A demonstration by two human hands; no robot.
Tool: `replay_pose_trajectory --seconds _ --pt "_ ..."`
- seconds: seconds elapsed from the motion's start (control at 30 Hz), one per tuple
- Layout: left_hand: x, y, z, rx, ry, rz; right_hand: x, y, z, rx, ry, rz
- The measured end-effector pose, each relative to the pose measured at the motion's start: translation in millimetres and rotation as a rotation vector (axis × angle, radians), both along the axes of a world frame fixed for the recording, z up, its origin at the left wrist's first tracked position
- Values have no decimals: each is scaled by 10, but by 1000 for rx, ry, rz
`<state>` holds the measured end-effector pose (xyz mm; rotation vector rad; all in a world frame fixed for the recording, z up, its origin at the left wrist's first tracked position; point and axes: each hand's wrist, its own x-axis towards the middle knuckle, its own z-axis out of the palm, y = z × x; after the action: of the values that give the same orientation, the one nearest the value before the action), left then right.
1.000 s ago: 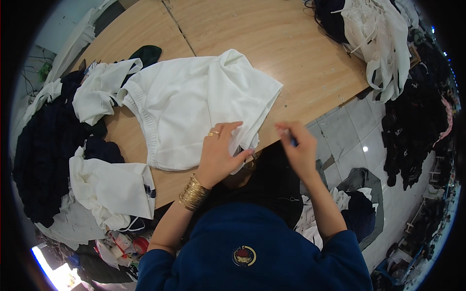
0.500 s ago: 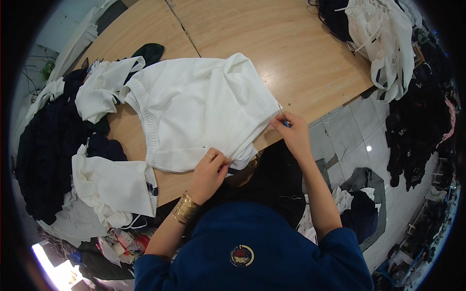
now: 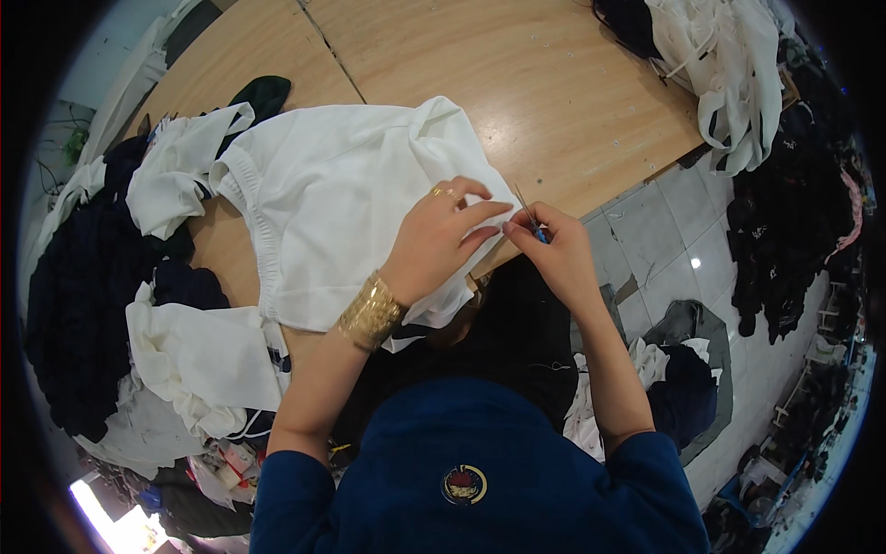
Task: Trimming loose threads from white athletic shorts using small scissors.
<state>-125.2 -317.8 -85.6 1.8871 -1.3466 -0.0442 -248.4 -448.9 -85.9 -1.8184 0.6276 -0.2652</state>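
A white garment with a gathered elastic waistband (image 3: pixel 337 185) lies spread on the wooden table, its waistband to the left. My left hand (image 3: pixel 441 235), with rings and a wide gold bracelet at the wrist, is over the garment's right part. Its thumb and index finger are stretched out and apart, close to the right edge of the cloth. Just beyond that edge my right hand (image 3: pixel 551 242) is closed around small thread snips (image 3: pixel 541 235) with a blue handle, their thin blades pointing up and away. The fingertips of both hands nearly meet at the edge.
Dark and white garments (image 3: pixel 83 277) are heaped along the left, with another white piece (image 3: pixel 203 355) near the table's left edge. White garments with cords (image 3: pixel 724 65) hang over the far right corner. Dark clothes (image 3: pixel 784 249) and a grey sack (image 3: pixel 706 323) lie on the tiled floor.
My left hand has let go of the garment's near edge and moved right and away, next to my right hand. The right hand, still with the snips, has shifted slightly.
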Motion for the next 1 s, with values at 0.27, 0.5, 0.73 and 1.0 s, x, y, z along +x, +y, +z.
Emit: replay_pose_trajectory --seconds 0.27,0.5,0.73,1.0 --pt "185 -145 -1 131 382 -3 -49 -112 74 -418 15 20" --pt "219 -164 -60 64 648 79 -74 -175 -84 -717 -45 146" --pt "217 -209 -64 39 718 85 -20 -163 -149 -805 -11 181" --pt "231 -222 -57 104 715 60 -2 -178 -205 -812 -7 196"
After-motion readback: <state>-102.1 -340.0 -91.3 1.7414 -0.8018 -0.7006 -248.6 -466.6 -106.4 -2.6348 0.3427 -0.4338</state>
